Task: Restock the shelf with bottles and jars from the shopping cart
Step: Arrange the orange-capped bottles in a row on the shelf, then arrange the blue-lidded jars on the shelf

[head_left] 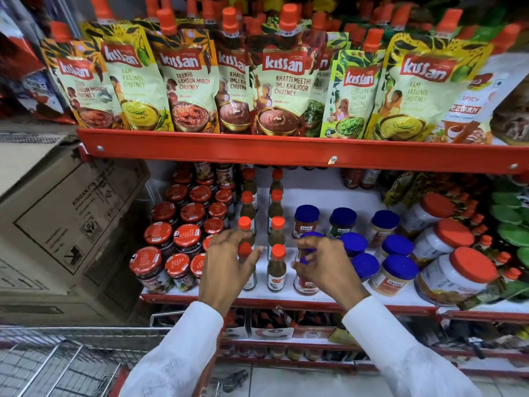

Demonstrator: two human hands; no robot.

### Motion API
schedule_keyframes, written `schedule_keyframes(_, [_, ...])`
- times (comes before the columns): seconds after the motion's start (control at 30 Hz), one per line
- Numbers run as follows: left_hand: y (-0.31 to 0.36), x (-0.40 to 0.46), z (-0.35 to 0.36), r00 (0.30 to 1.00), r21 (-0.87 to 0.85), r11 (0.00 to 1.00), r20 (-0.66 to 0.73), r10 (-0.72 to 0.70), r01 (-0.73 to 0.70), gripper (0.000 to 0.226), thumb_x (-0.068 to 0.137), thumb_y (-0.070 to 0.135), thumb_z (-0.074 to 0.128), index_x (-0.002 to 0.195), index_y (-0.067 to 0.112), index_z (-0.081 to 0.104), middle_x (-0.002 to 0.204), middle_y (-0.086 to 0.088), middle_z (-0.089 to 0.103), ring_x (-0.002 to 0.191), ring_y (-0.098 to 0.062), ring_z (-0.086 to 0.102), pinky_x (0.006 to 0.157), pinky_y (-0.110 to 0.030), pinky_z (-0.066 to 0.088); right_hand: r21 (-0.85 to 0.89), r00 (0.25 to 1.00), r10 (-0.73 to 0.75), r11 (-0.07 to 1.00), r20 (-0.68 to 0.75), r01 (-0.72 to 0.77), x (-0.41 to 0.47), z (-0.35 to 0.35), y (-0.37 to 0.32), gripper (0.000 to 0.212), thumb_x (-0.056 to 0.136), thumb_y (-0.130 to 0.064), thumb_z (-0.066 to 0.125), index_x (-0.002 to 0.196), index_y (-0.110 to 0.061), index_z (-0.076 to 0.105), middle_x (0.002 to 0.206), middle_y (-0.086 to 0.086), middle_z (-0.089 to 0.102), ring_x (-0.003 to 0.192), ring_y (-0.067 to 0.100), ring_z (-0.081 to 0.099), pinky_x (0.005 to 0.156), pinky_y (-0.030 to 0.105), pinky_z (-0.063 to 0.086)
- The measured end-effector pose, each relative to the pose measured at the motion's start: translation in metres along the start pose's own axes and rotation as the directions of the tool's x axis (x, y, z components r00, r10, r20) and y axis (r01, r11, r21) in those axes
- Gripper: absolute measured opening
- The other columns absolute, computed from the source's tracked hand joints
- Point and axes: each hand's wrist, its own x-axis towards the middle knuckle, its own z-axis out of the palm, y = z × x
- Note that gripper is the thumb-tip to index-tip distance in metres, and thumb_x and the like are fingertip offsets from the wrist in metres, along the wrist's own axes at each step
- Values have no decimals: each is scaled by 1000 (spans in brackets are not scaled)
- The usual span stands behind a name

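Note:
My left hand point(226, 262) is curled around the neck of a small dark sauce bottle with a red cap point(249, 279) at the front of the white middle shelf point(323, 196). A second column of the same bottles point(277, 270) stands just to its right. My right hand point(323, 265) grips the blue lid of a jar point(306, 283) at the shelf's front; the lid shows between my fingers. More blue-lidded jars point(396, 270) stand to the right, and red-lidded jam jars point(187, 239) to the left. The wire shopping cart point(57, 353) is at the lower left.
Kissan chutney pouches point(283, 81) fill the upper shelf above a red rail point(257, 150). Cardboard cartons point(71, 224) are stacked on the left. Large red-lidded jars point(455, 270) lie tilted at the right. A lower shelf point(286, 339) holds more bottles.

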Motion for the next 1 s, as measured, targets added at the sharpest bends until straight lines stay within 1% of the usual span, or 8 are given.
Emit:
schedule_keyframes(0.1, [19, -3, 11, 996, 78, 995, -63, 62, -57, 26, 86, 40, 72, 101, 19, 72, 105, 3, 69, 106, -18, 53, 89, -23, 39, -13, 999, 26, 1000, -23, -26, -7, -15, 22, 45, 79, -9, 78, 122, -19, 70, 105, 2, 76, 69, 10, 63, 74, 13, 53])
schedule_keyframes(0.23, [54, -7, 34, 989, 68, 991, -79, 123, -117, 15, 86, 34, 71, 88, 19, 71, 90, 0, 67, 96, -20, 53, 82, -22, 36, 38, 994, 84, 996, -66, -81, -18, -42, 54, 39, 81, -8, 76, 119, -16, 71, 106, 5, 77, 76, 16, 72, 83, 34, 62])
schedule_keyframes(0.33, [81, -10, 60, 989, 34, 990, -48, 139, -137, 9, 85, 26, 72, 86, 18, 69, 87, -1, 66, 88, -20, 56, 78, -27, 39, 2, 982, 120, 993, -146, -121, -18, -64, 82, 31, 79, -1, 67, 107, -12, 75, 90, 12, 79, 78, 27, 74, 78, 41, 62])
schedule_keyframes(0.43, [102, -14, 91, 992, -67, 995, 100, 75, -68, 9, 84, 25, 70, 91, 20, 70, 87, -1, 70, 78, -15, 60, 72, -27, 47, -21, 974, 168, 985, -150, -173, -11, -81, 105, 38, 78, 0, 64, 113, -12, 73, 87, 15, 77, 79, 29, 72, 74, 33, 58])
schedule_keyframes(0.6, [131, -16, 149, 923, -39, 993, 373, -93, 116, 33, 81, 24, 74, 112, 17, 66, 96, -4, 70, 61, -12, 56, 66, -26, 46, -22, 979, 201, 979, 25, -201, -2, -89, 130, 45, 82, 3, 64, 126, -3, 62, 118, 18, 70, 110, 33, 65, 82, 33, 50])
schedule_keyframes(0.73, [144, -15, 171, 893, -61, 980, 426, -144, 187, 28, 75, 19, 78, 100, 15, 65, 90, -5, 70, 61, -16, 60, 62, -30, 45, -70, 982, 156, 986, 109, -149, 3, -87, 133, 39, 83, 5, 56, 119, -8, 61, 100, 16, 70, 92, 32, 65, 69, 29, 43])
schedule_keyframes(0.87, [147, -17, 180, 870, -92, 953, 441, -220, 287, 37, 73, 8, 80, 107, 17, 69, 98, 3, 72, 67, -14, 69, 68, -30, 53, -93, 973, 166, 984, 162, -153, 7, -85, 132, 30, 84, 9, 53, 107, -9, 62, 106, 18, 69, 99, 35, 65, 78, 35, 50])
schedule_keyframes(1.0, [148, -19, 185, 856, -174, 915, 449, -255, 364, 43, 75, -14, 63, 109, 14, 68, 99, -6, 74, 80, -23, 72, 79, -47, 61, -99, 967, 196, 978, 160, -182, 5, -83, 136, 33, 83, 6, 59, 113, -9, 63, 107, 15, 70, 98, 31, 66, 85, 39, 56])
